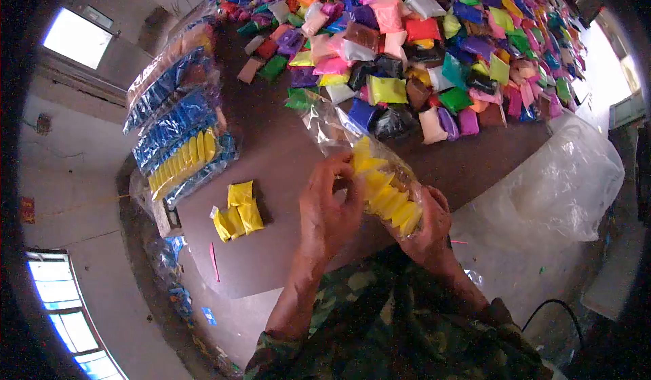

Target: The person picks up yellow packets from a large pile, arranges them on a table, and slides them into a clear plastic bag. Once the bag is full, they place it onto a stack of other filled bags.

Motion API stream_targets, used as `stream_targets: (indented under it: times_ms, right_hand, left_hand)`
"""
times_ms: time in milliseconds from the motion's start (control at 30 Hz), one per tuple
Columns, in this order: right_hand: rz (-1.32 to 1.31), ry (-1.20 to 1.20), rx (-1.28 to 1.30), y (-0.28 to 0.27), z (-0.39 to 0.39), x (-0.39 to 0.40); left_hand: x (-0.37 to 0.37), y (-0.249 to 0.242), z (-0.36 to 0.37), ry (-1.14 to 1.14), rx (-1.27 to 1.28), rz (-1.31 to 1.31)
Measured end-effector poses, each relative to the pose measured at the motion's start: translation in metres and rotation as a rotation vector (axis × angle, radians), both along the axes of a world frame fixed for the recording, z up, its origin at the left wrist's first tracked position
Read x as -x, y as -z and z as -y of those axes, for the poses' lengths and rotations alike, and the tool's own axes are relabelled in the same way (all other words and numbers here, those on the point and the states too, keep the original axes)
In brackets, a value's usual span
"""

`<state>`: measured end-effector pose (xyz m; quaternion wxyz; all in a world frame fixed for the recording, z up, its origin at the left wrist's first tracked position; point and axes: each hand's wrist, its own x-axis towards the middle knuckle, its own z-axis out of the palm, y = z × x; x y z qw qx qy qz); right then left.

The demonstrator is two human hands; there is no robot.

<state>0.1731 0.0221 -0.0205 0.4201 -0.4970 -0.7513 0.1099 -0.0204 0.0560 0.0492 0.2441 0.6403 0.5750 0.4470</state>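
A long clear plastic bag (327,124) slants across the middle of the view with a row of small yellow packets (385,189) inside. My right hand (430,232) is wrapped round the bag's lower end. At its left edge, my left hand (331,207) has curled fingers that close on the bag beside the upper packets; the fingertips are partly hidden. Several loose yellow packets (243,212) lie together on the brown table (271,146), left of my left hand.
A large heap of colourful small packets (420,54) covers the table's far side. Filled bags of blue and yellow packets (178,119) are stacked at the left edge. A big translucent plastic bag (553,183) sits at right. A pink strip (214,262) lies near the front edge.
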Motion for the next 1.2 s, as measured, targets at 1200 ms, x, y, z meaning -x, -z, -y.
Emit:
stream_targets:
  times_ms: [1200]
  right_hand:
    - [-0.014,-0.023,-0.151,0.011,-0.004,0.001]
  left_hand:
    - [0.039,-0.001,-0.016,0.382,0.085,-0.263]
